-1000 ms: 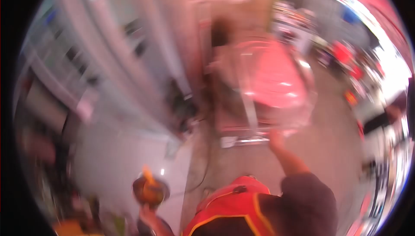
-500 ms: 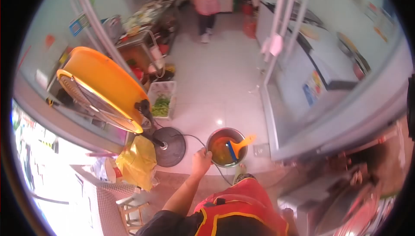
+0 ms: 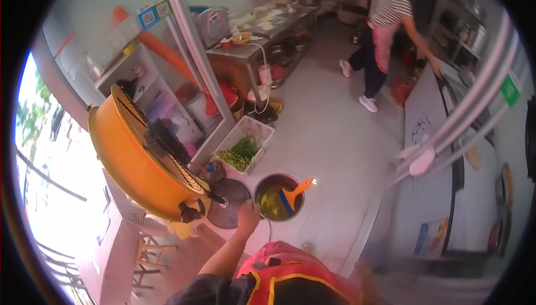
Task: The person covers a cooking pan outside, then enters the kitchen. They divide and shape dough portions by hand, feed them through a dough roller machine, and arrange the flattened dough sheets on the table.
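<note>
My left hand (image 3: 248, 219) is closed on the near-left rim of a round metal pot (image 3: 303, 209). Yellowish liquid (image 3: 271, 202) fills the lower part of the pot. A brush (image 3: 297, 192) with an orange handle and a blue head leans inside, its handle sticking out over the right rim. To the left of my hand is the round dark base (image 3: 224, 196) of a standing fan. My right hand (image 3: 365, 282) hangs low at the right of my red apron (image 3: 304, 260), blurred, and its fingers cannot be made out.
A large orange fan (image 3: 134, 160) stands at the left. A white crate (image 3: 262, 140) of greens sits beyond the pot. Glass door frames (image 3: 195, 48) flank the passage. A person in a pink apron (image 3: 385, 42) reaches toward the right counter (image 3: 416, 120). A cluttered worktable (image 3: 279, 23) runs behind.
My view has swung and moved further into the doorway, with the pot still in my left hand. The other person has come to the right counter and extended an arm.
</note>
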Available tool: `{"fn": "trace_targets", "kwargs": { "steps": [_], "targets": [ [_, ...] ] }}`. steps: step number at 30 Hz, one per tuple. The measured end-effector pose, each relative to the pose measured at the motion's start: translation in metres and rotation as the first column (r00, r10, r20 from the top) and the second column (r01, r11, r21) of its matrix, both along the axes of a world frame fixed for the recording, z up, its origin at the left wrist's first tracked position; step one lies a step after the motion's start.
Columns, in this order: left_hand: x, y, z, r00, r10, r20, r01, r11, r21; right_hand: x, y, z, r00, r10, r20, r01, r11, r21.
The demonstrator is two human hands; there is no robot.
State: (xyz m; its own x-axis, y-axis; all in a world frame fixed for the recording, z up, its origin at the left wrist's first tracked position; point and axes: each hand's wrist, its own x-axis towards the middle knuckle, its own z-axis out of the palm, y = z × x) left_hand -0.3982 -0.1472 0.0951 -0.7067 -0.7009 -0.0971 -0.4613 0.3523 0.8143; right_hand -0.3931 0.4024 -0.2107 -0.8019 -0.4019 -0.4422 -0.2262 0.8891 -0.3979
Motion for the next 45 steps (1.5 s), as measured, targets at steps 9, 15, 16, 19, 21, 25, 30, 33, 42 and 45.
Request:
{"fn": "trace_targets", "kwargs": {
  "steps": [9, 15, 16, 19, 21, 25, 30, 33, 42, 45],
  "targets": [
    [-0.170, -0.088, 0.018, 0.953, 0.275, -0.131, -0.260, 0.958, 0.117, -0.288, -0.118, 0.072, 0.840, -0.437, 0.322, 0.540, 0.737, -0.406],
    [-0.302, -0.169, 0.026, 0.944, 0.307, -0.120, -0.319, 0.942, -0.100, -0.424, -0.162, 0.109, 0.836, -0.347, 0.425, 0.396, 0.918, -0.029],
    [-0.327, -0.183, 0.026, 0.928, 0.351, -0.122, -0.356, 0.934, -0.025, -0.442, -0.137, 0.054, 0.739, -0.450, 0.501, 0.537, 0.843, -0.035],
    [-0.395, -0.243, 0.005, 0.906, 0.405, -0.122, -0.405, 0.914, 0.028, -0.515, -0.140, 0.026, 0.694, -0.542, 0.474, 0.656, 0.747, -0.107],
    [-0.444, -0.272, 0.012, 0.859, 0.478, -0.185, -0.453, 0.876, 0.164, -0.571, -0.163, 0.037, 0.750, -0.541, 0.380, 0.636, 0.748, -0.190],
    [-0.541, -0.329, 0.029, 0.766, 0.586, -0.264, -0.536, 0.809, 0.240, -0.693, -0.222, 0.019, 0.704, -0.473, 0.529, 0.641, 0.744, -0.189],
    [-0.646, -0.407, 0.005, 0.612, 0.697, -0.374, -0.680, 0.705, 0.202, -0.896, -0.276, 0.006, 0.693, 0.652, -0.306, -0.690, 0.724, -0.020],
    [-0.691, -0.451, 0.007, 0.561, 0.765, -0.316, -0.781, 0.616, 0.104, -1.023, -0.327, 0.042, 0.585, 0.748, -0.313, -0.773, 0.631, 0.062],
    [-0.794, -0.575, -0.047, 0.346, 0.930, -0.122, -0.938, 0.345, -0.029, -1.306, -0.618, 0.142, 0.986, 0.146, 0.077, -0.100, 0.900, -0.424],
    [-0.831, -0.588, -0.029, 0.262, 0.963, -0.064, -0.960, 0.253, -0.117, -1.337, -0.719, 0.202, 0.962, 0.248, 0.118, -0.176, 0.887, -0.427]
  ]
}}
